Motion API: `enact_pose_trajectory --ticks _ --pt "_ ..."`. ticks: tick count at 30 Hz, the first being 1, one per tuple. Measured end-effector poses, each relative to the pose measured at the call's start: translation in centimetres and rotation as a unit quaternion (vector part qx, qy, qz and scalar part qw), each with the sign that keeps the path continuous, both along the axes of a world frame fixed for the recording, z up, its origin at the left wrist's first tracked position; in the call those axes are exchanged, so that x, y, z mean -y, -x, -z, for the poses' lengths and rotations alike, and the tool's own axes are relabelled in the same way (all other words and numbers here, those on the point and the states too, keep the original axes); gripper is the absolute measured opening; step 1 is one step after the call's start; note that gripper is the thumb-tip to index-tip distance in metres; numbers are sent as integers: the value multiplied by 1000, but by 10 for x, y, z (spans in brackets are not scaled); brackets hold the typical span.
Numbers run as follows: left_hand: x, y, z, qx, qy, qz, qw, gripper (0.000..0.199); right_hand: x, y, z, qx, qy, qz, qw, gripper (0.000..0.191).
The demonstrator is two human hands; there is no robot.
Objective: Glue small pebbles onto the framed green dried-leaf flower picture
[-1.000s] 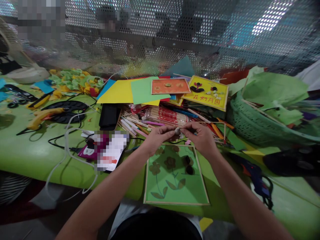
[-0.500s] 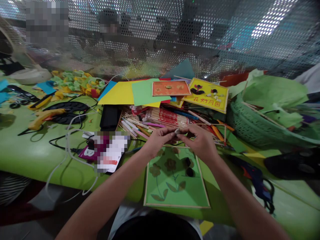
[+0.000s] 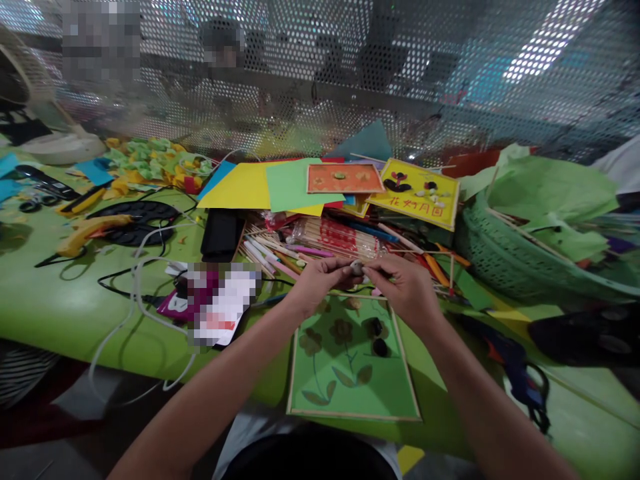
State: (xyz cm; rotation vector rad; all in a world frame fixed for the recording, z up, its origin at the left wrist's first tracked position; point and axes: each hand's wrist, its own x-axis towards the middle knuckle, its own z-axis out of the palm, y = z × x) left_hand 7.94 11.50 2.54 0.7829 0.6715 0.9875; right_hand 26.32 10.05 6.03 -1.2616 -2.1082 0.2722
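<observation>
Between the fingertips of my left hand point(image 3: 325, 283) and my right hand point(image 3: 403, 283) is a small greyish pebble-like piece point(image 3: 357, 268). Both hands pinch it from either side above the far edge of a green framed picture point(image 3: 350, 400). That picture lies flat, with brownish flowers, drawn stems and leaves. Two dark round pieces, the lower one a black disc point(image 3: 380, 347), sit at its upper right. Behind my hands are loose sticks and pens and a plastic-wrapped bundle of sticks point(image 3: 345, 235).
A green basket point(image 3: 500, 260) of paper stands right, scissors point(image 3: 535, 393) in front of it. Left lie a yellow glue gun point(image 3: 90, 233), a phone point(image 3: 225, 307) and white cables point(image 3: 137, 287). Coloured sheets point(image 3: 235, 190), an orange framed picture point(image 3: 325, 183) and a yellow one point(image 3: 415, 203) lie behind.
My right fingertips have drawn back slightly to the right from around the small piece, and more of it shows. The view has shifted a little.
</observation>
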Motion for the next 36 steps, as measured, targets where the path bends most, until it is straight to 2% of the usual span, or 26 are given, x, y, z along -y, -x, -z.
enact_pose_trajectory --ticks 14,18,23,27,31,36 --pt "-1 -6 11 -30 -83 -24 996 47 0 5 5 -7 -5 15 1000 14" --pt "-3 -6 16 -22 -92 -20 995 49 -2 4 10 -33 20 15 999 15" --pt "-3 -11 25 -31 -111 -31 993 38 -3 -4 17 -24 30 22 999 19" --pt "-2 -17 31 -23 -108 -31 993 28 -3 -9 19 -3 15 60 998 20" --pt "-4 -19 34 -41 -116 -34 992 26 -2 -11 19 2 37 79 996 21" --pt "-5 -19 37 -66 -140 -42 987 25 -1 -8 19 18 28 73 997 22"
